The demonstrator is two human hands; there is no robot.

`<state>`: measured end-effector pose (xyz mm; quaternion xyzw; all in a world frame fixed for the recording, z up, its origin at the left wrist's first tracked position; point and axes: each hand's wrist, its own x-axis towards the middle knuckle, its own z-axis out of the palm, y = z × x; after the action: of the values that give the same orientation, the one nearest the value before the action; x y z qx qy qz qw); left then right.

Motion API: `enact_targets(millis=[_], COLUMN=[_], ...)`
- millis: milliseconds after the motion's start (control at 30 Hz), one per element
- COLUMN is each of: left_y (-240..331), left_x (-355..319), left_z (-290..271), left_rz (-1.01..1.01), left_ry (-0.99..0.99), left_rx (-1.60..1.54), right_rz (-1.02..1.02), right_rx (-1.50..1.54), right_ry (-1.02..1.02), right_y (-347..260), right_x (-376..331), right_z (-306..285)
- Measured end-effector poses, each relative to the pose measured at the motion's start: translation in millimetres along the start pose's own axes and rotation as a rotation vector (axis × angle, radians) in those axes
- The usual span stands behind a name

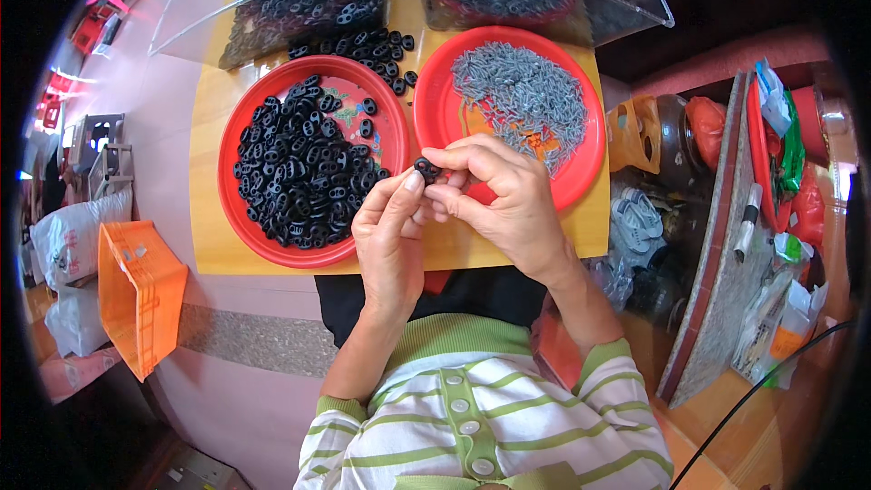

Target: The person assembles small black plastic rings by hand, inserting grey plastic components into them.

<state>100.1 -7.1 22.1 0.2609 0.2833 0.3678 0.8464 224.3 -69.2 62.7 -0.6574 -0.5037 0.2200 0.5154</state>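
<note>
A small black two-holed plastic piece (pixel 425 168) is pinched between the fingertips of my left hand (pixel 392 222), in front of the two red plates. My right hand (pixel 504 195) meets it there, thumb and forefinger closed against the piece; whether a small grey part is also in those fingers is hidden. To the left, a red plate (pixel 238 229) holds a heap of similar black pieces (pixel 304 172). On the right, a second red plate (pixel 594 141) carries a pile of small grey pin-like parts (pixel 526 91), partly behind my right hand.
Two clear plastic bins (pixel 195 23) of black pieces stand at the table's far side, with loose black pieces (pixel 386 50) spilled before them. The yellow table (pixel 210 249) ends near my lap. An orange crate (pixel 136 295) is on the floor at left; bagged items and a stone-topped shelf (pixel 703 254) are at right.
</note>
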Motion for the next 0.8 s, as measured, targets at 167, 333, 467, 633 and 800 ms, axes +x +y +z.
enact_targets(millis=[167,333,467,633,800], left_y=[2.5,0.4,-1.2,-2.4,-0.5], left_x=[-1.5,-1.8,-2.6,-3.5,-6.8], left_z=[1.9,2.9,1.0,-0.1,6.8], left_rz=[-0.032,-0.026,-0.024,-0.013,-0.025], left_ry=[0.013,0.026,0.038,0.027,0.028], left_rx=[0.023,0.014,0.021,0.022,0.024], right_rz=[-0.037,-0.043,-0.070,-0.042,-0.080], right_rx=[-0.047,-0.070,-0.099,-0.081,-0.028], right_ry=[0.034,0.060,0.057,0.056,0.058], right_y=[3.0,4.0,3.0,0.8,5.7], right_x=[-0.5,-0.1,0.3,-0.5,-1.9], right_z=[1.5,1.4,0.4,1.4,1.4])
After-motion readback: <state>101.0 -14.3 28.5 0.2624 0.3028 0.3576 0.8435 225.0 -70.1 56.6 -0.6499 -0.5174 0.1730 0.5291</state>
